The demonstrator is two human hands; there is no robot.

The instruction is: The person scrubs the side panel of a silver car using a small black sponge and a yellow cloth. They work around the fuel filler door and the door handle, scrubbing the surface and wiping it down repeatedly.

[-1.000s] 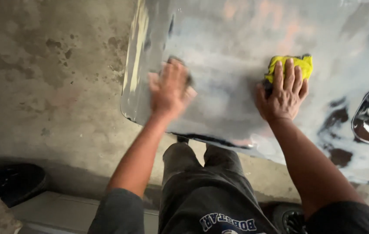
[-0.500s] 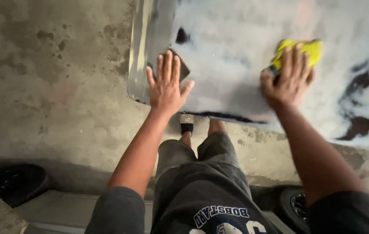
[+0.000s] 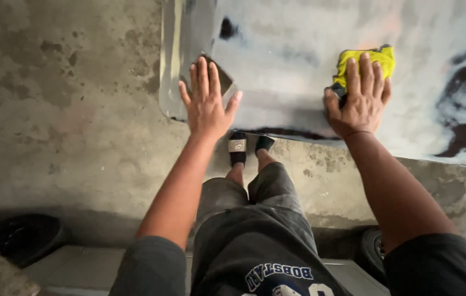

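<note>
Head view, looking down. A large grey, dull-sanded sheet-metal body panel (image 3: 298, 60) filled the upper centre and upper right of the frame, with dark bare patches (image 3: 463, 137) at its right side. The left hand (image 3: 206, 101) lay flat on the panel near its lower left corner, fingers spread wide and holding nothing; a small dark rectangular piece (image 3: 223, 74) showed just beyond its fingertips, and whether the fingers touched it cannot be told. The right hand (image 3: 360, 98) pressed palm-down on a crumpled yellow cloth (image 3: 375, 57) at the upper right of the panel, fingers laid over the cloth with its top edge showing above them. The two hands were well apart on the same panel.

Below the panel's lower edge, in the centre of the frame, two feet in black slide sandals (image 3: 246, 145) stood on a stained grey concrete floor (image 3: 68, 109). Dark grey shorts (image 3: 255, 230) occupied the lower centre. A black perforated round object (image 3: 13, 238) lay at the lower left.
</note>
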